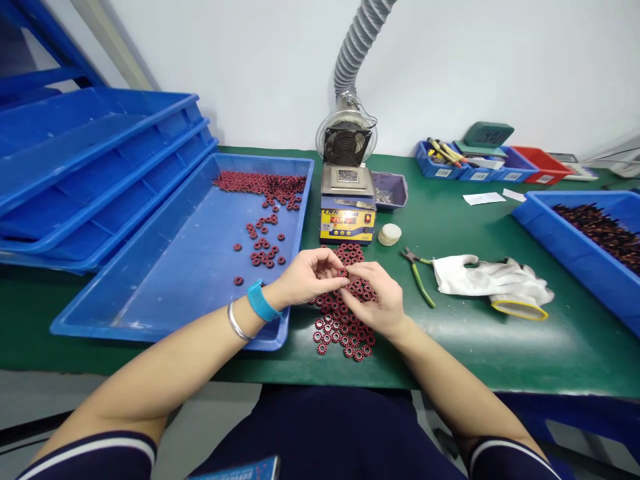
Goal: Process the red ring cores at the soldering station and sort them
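A small dark-red toothed ring [343, 273] is held up between the fingertips of my two hands. My left hand [309, 279], with a blue band and a silver bangle at the wrist, is closed with thumb and fingers around it. From the other side, the curled fingers of my right hand [377, 300] meet the same ring at its edge. Below both hands, a loose pile of similar red rings [345, 327] covers part of the green table [470, 360]. The fingers partly hide the held ring.
A blue tray [175, 233] with more red rings stands left, beside stacked blue trays [100, 160]. A soldering pot [347, 220] sits behind the pile under a grey hose [357, 53]. Green-handled cutters [420, 280], white gloves [490, 280] and a blue bin [560, 233] lie right.
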Tool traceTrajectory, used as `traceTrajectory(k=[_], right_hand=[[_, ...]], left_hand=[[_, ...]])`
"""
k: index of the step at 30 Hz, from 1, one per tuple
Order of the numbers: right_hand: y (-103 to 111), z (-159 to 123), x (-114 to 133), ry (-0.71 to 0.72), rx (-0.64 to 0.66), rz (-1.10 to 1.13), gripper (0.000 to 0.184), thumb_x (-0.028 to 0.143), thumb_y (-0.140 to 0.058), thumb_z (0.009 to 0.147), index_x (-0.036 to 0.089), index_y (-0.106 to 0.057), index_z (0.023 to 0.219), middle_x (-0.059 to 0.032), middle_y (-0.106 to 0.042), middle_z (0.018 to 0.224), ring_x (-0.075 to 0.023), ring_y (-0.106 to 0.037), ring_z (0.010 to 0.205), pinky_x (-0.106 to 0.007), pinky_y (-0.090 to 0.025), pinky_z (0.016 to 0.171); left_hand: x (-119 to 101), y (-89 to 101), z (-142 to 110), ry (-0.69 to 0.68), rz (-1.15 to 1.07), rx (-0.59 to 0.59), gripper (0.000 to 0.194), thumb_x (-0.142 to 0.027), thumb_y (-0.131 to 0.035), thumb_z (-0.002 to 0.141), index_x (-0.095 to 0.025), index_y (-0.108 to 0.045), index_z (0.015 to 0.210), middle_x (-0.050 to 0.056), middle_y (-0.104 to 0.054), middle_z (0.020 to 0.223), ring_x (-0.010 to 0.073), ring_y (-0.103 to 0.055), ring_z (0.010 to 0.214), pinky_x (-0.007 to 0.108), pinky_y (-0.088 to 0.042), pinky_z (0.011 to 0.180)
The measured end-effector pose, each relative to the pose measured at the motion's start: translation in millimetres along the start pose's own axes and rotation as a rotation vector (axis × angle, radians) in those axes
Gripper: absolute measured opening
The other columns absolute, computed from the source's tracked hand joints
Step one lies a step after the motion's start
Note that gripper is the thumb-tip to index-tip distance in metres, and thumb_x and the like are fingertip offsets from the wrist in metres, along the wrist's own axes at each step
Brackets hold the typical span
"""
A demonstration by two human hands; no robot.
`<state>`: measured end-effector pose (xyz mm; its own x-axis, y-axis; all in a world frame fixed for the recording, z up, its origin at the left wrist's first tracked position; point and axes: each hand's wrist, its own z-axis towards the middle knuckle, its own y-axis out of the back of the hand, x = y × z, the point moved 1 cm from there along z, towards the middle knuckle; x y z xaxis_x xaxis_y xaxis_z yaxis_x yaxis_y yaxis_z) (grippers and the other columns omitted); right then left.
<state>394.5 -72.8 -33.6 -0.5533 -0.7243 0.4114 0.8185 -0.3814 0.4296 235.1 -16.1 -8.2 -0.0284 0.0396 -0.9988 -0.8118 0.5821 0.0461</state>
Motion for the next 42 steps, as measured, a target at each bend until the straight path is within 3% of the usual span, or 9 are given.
traceTrajectory(k=[5, 9, 15, 19, 27, 31, 36, 39, 42], right_hand=[[5, 4, -4, -0.022, 0.056, -0.018, 0.030, 0.017, -0.066, 0.079, 0.020, -0.059, 0.109, -0.0070, -0.067, 0.089, -0.0171, -0.065, 0.081, -0.032, -0.057, 0.072], [37, -1, -31, -0.255, 0.121, -0.025, 0.021, 0.024, -0.068, 0.079, 0.017, -0.062, 0.097, -0.0060, -0.068, 0.082, -0.0158, -0.065, 0.073, -0.032, -0.056, 0.072], [79, -38, -67, -0.691, 0.494, 0.015, 0.017, 0.025, -0.065, 0.074, 0.015, -0.063, 0.087, -0.0063, -0.069, 0.082, -0.0161, -0.065, 0.073, -0.031, -0.054, 0.072], [79, -42, -63, -0.665, 0.731, -0.008, 0.024, 0.020, -0.071, 0.066, 0.015, -0.063, 0.088, -0.0042, -0.067, 0.085, -0.0147, -0.061, 0.075, -0.029, -0.050, 0.072], [64, -41, -48, -0.620, 0.776, -0.171, 0.036, 0.034, -0.084, 0.061, 0.017, -0.060, 0.083, 0.0001, -0.064, 0.081, -0.0142, -0.060, 0.073, -0.036, -0.041, 0.083], [65, -46, -47, -0.649, 0.732, -0.120, 0.019, 0.026, -0.076, 0.071, 0.017, -0.064, 0.082, -0.0010, -0.065, 0.081, -0.0143, -0.061, 0.076, -0.042, -0.041, 0.090], [71, -45, -42, -0.841, 0.490, 0.217, 0.019, 0.027, -0.071, 0.073, 0.013, -0.065, 0.084, -0.0067, -0.070, 0.085, -0.0147, -0.065, 0.076, -0.034, -0.053, 0.076], [62, -32, -33, -0.925, 0.364, 0.465, 0.025, 0.030, -0.075, 0.069, 0.013, -0.065, 0.085, -0.0064, -0.070, 0.083, -0.0127, -0.066, 0.070, -0.029, -0.055, 0.069], [45, -13, -24, -0.935, 0.327, 0.602, 0.026, 0.029, -0.078, 0.066, 0.014, -0.065, 0.083, -0.0016, -0.067, 0.072, -0.0091, -0.062, 0.058, -0.022, -0.052, 0.056]], left_hand=[[-5, 6.5, 3, -0.061, 0.155, -0.021, 0.022, -0.028, -0.073, 0.069, -0.013, -0.063, 0.081, -0.002, -0.058, 0.062, 0.0080, -0.052, 0.055, 0.022, -0.046, 0.055], [-18, 56.6, -10, -0.048, 0.466, -0.128, 0.026, -0.034, -0.071, 0.071, -0.014, -0.068, 0.087, 0.004, -0.069, 0.076, 0.0127, -0.061, 0.068, 0.025, -0.051, 0.066], [-2, 169.6, -70, 0.499, 1.014, -0.329, 0.032, -0.043, -0.073, 0.062, -0.017, -0.070, 0.080, -0.001, -0.073, 0.072, 0.0164, -0.065, 0.072, 0.026, -0.050, 0.073], [22, 193.9, -96, 0.673, 0.971, -0.258, 0.039, -0.058, -0.073, 0.063, -0.020, -0.066, 0.071, -0.007, -0.070, 0.060, 0.0123, -0.063, 0.064, 0.021, -0.047, 0.067], [-19, 154.5, -60, 0.674, 0.921, -0.394, 0.050, -0.057, -0.083, 0.045, -0.020, -0.064, 0.072, -0.006, -0.070, 0.058, 0.0140, -0.065, 0.064, 0.024, -0.051, 0.067], [-43, 114.7, -44, 0.416, 0.929, -0.499, 0.037, -0.042, -0.078, 0.060, -0.016, -0.067, 0.084, -0.002, -0.069, 0.070, 0.0125, -0.063, 0.067, 0.024, -0.052, 0.070], [-37, 42.7, -18, -0.025, 0.601, -0.107, 0.032, -0.036, -0.076, 0.066, -0.013, -0.068, 0.087, 0.004, -0.071, 0.073, 0.0122, -0.063, 0.063, 0.023, -0.054, 0.062], [-25, 1.4, 1, -0.010, 0.421, 0.179, 0.030, -0.035, -0.077, 0.069, -0.013, -0.066, 0.085, 0.002, -0.066, 0.066, 0.0108, -0.059, 0.057, 0.022, -0.051, 0.055], [-10, -19.0, 11, 0.072, 0.206, 0.220, 0.027, -0.032, -0.077, 0.069, -0.013, -0.063, 0.081, 0.001, -0.064, 0.066, 0.0099, -0.059, 0.058, 0.021, -0.050, 0.055]])
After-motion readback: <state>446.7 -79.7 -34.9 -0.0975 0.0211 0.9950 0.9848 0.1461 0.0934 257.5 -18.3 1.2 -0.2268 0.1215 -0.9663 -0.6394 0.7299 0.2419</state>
